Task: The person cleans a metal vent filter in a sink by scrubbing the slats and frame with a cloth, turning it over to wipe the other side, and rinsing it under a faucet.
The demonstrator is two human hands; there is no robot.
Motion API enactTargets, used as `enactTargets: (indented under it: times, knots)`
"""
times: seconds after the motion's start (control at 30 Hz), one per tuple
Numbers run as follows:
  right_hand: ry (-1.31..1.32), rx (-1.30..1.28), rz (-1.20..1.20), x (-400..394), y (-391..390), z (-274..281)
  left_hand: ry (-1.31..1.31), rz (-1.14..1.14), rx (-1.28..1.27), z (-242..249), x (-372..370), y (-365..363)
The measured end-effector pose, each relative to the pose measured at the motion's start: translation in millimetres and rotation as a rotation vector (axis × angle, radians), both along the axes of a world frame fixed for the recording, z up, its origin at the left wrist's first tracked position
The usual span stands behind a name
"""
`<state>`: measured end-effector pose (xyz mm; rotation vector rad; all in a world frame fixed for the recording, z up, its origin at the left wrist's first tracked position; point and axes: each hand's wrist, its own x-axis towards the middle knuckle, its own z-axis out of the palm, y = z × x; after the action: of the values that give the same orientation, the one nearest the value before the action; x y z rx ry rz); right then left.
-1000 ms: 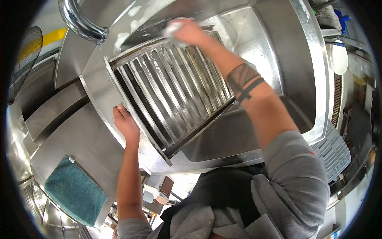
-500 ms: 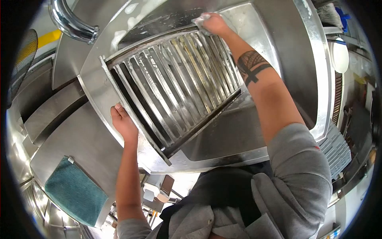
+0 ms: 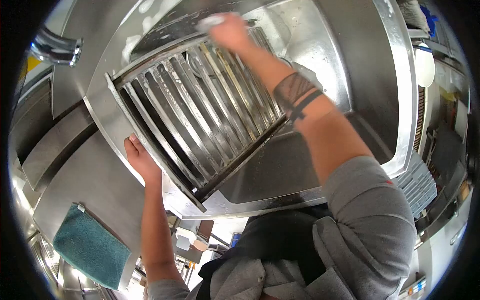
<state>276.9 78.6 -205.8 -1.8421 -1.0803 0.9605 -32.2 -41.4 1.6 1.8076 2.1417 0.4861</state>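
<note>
A metal baffle grease filter (image 3: 182, 102) lies tilted across a steel sink (image 3: 280, 175), its slats wet and streaked with suds. My left hand (image 3: 143, 160) grips the filter's left side rail, fingers closed around its edge. At the far edge of the filter, my right hand (image 3: 231, 33) is closed on a whitish scrubbing pad (image 3: 210, 22). That hand and the pad are blurred by motion, so the pad's exact kind is hard to make out. My right forearm covers part of the filter's right end.
A chrome faucet (image 3: 57, 49) hangs at the upper left. White foam (image 3: 131, 46) sits on the sink's back ledge. A teal towel (image 3: 90, 245) lies on the steel counter (image 3: 75, 175) at left. Grey corrugated panels (image 3: 417, 185) stand beyond the sink's right edge.
My right hand has moved left along the filter's far edge with the pad. The filter, my left hand and the surroundings appear shifted left in the view.
</note>
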Motion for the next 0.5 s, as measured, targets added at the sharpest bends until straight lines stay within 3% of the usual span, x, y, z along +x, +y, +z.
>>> enactTargets:
  times: [0.03,0.1,0.17,0.23,0.27,0.5]
  knots:
    - [-0.025,-0.146,0.012,34,-2,-29,0.022,-0.003,-0.009,-1,-2,0]
    - [-0.307,-0.087,0.046,81,-4,-90,0.008,0.006,0.003,-1,3,-1]
    - [-0.402,-0.118,-0.016,87,-5,-116,0.052,-0.011,0.028,1,5,0]
    - [-0.265,-0.01,-0.14,79,-16,-115,0.054,-0.009,0.026,0,2,1]
    - [-0.163,-0.102,-0.09,76,-36,-72,0.039,0.005,0.034,0,5,1]
    - [-0.21,-0.267,-0.124,29,-203,-28,0.066,0.041,0.024,-3,2,1]
